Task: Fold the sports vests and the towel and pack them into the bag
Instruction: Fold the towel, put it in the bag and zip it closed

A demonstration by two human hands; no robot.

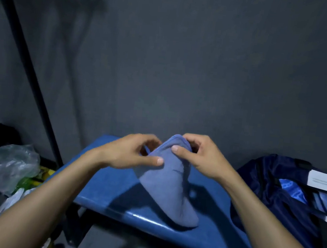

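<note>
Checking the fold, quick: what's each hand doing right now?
Left hand: pinches the blue towel near its top.
Right hand: pinches the towel's top edge.

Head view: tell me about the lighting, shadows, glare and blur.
Head view: dim overall, the wall dark grey; the hands and towel throw a hard shadow on the bench; a bright glare streak runs along the bench's front edge; the left hand and right hand are slightly motion-blurred; wide-angle bending curves the black pole.

towel (168,187): soft matt blue cloth, fuzzy. bench (110,189): smooth glossy blue plastic. bag (284,198): shiny navy fabric. clear crinkly plastic bags (9,165) at left.
</note>
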